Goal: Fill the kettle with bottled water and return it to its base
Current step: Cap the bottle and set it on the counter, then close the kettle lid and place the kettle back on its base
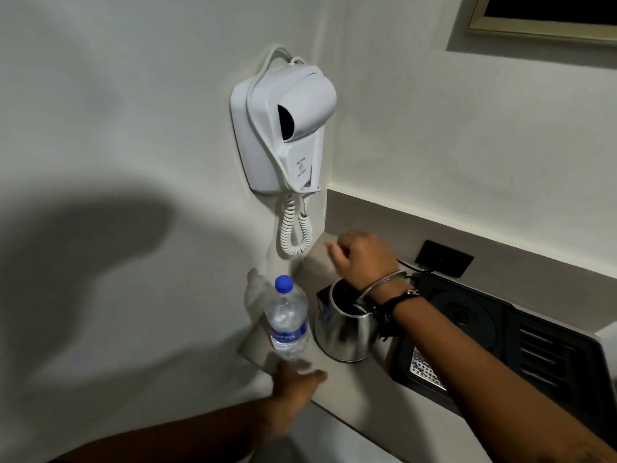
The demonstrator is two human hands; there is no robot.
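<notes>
At the counter's [350, 382] left end by the wall, the kettle [344, 329] stands lid-open off its base [462, 314], the loosely curled, empty right hand [364, 259] above it, while the open left hand [293, 384] reaches for the capped bottle [287, 317] to pour.

head view, close, down at counter [350, 396]

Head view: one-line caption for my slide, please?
Left hand reaches for capped water bottle; right hand over steel kettle, off its base.
</notes>
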